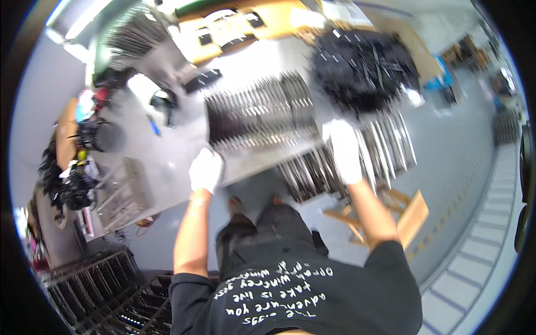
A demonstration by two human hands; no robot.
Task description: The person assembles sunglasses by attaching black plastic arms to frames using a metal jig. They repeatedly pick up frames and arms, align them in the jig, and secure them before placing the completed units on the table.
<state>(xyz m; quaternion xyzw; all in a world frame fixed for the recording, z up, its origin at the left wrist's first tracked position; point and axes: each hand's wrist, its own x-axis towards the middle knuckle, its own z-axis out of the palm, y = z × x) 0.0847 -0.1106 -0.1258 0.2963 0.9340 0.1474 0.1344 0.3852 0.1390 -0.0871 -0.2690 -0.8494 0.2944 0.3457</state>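
Observation:
A row of thin grey metal pieces stands packed side by side on the pale worktable. My left hand, in a white glove, is at the table's front edge, just left of and nearer than that row. It looks curled, but blur hides its fingers. My right hand, also gloved in white, is over a second row of long metal pieces beyond the table's front edge. Its fingers are smeared and point away from me; whether it touches a piece does not show.
A large heap of black strip-like parts lies at the table's far right. Upright thin rods fill a container far left. A wooden frame stands below my right forearm. Dark racks are at lower left. A blue tool lies on the table.

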